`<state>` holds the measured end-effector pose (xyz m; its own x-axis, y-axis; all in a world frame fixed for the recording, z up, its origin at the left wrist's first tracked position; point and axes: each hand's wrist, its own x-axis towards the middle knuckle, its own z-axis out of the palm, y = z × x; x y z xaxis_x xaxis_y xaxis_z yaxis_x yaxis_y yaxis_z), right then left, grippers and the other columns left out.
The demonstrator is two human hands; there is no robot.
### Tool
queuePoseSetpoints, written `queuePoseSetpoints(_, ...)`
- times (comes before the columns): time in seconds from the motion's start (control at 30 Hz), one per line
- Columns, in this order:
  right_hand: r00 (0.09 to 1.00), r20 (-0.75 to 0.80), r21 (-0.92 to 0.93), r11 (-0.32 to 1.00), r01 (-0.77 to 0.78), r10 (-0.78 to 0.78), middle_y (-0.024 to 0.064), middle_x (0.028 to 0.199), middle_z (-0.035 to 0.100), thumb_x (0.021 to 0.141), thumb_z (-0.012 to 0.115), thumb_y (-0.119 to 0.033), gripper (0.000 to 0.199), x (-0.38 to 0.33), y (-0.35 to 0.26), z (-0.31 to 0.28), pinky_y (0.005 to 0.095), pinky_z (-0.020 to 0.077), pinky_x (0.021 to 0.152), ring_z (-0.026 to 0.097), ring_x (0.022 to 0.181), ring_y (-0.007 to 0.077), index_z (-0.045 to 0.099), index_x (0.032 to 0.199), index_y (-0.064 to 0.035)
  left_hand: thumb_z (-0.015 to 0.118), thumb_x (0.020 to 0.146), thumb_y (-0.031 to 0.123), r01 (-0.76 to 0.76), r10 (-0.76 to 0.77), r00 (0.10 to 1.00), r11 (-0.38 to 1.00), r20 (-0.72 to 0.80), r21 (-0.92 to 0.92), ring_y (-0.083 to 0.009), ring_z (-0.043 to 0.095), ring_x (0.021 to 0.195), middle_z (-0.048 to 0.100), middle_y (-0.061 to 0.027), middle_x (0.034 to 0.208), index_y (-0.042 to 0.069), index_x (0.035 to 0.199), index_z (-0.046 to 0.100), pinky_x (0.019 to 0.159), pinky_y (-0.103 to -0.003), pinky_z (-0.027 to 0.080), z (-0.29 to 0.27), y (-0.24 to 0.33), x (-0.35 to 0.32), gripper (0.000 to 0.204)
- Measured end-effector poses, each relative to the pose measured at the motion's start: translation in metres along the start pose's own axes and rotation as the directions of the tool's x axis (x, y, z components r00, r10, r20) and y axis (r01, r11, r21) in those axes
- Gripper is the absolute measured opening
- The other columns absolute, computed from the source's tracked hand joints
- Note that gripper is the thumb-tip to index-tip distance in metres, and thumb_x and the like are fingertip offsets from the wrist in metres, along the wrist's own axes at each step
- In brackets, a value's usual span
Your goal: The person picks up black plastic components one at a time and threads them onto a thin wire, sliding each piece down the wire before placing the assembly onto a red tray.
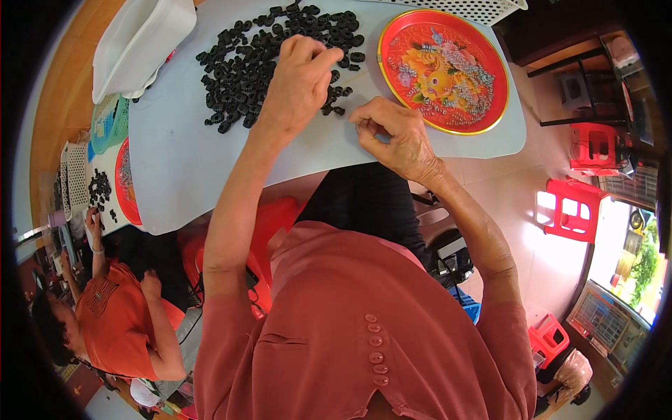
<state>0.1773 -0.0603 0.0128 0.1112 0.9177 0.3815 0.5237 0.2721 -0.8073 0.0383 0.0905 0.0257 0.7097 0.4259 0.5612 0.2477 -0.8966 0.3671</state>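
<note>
A spread heap of small black parts (238,77), ring-like and blocky, lies on the pale table (182,168). Over the heap's right part is my left hand (297,84), its fingers bent and drawn together among the black pieces; what they hold, if anything, is hidden. My right hand (399,140) is at the table's near edge, right of the heap, with thumb and forefinger pinched. Whatever sits in that pinch is too small to make out. Just beyond it stands a round red tray (395,42) with a flower print, many tiny grey metal pieces scattered on it.
A white plastic tub (143,42) stands at the table's far left, a white perforated basket (462,8) at the far edge. To the left, another person in an orange shirt (115,322) sits at a table with black parts (99,187). Red stools (574,210) stand at right.
</note>
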Motion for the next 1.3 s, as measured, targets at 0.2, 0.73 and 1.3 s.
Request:
queuePoseSetpoints(0.2, 1.000, 0.005, 0.027, 0.999, 0.021, -0.021, 0.0061, 0.076, 0.058, 0.074, 0.063, 0.005, 0.020, -0.001, 0.001, 0.000, 0.0277, 0.0487, 0.061, 0.057, 0.064, 0.0151, 0.064, 0.093, -0.0034, 0.060, 0.078, -0.002, -0.103, 0.070, 0.974, 0.984, 0.217, 0.145, -0.0321, 0.046, 0.108, 0.051, -0.0148, 0.111, 0.007, 0.107, 0.064, 0.093, -0.038, 0.045, 0.016, -0.016, 0.018, 0.030)
queuePoseSetpoints(0.73, 0.999, -0.009, 0.127, 0.991, -0.048, 0.050, 0.0036, 0.080, 0.061, 0.078, 0.062, 0.006, 0.020, -0.002, 0.002, -0.004, 0.0251, 0.0482, 0.065, 0.058, 0.069, 0.0100, 0.064, 0.095, -0.0025, 0.053, 0.096, 0.012, 0.521, -0.598, 0.732, 0.181, 0.327, -0.834, -0.0151, 0.061, 0.078, 0.067, -0.0106, 0.093, -0.001, 0.106, 0.061, 0.070, -0.029, 0.050, -0.011, 0.016, -0.020, 0.019)
queuePoseSetpoints(1.3, 0.934, -0.112, 0.684, 0.708, -0.175, 0.339, 0.0010, 0.089, 0.062, 0.088, 0.062, 0.005, 0.016, 0.005, -0.006, 0.032, 0.0190, 0.0474, 0.073, 0.056, 0.078, 0.0043, 0.064, 0.103, 0.0033, 0.064, 0.089, 0.008, 0.394, -0.578, 0.815, 0.531, 0.019, -0.751, -0.0075, 0.051, 0.078, 0.057, -0.0002, 0.093, 0.000, 0.108, 0.061, 0.070, -0.021, 0.044, 0.007, 0.065, -0.071, 0.021)
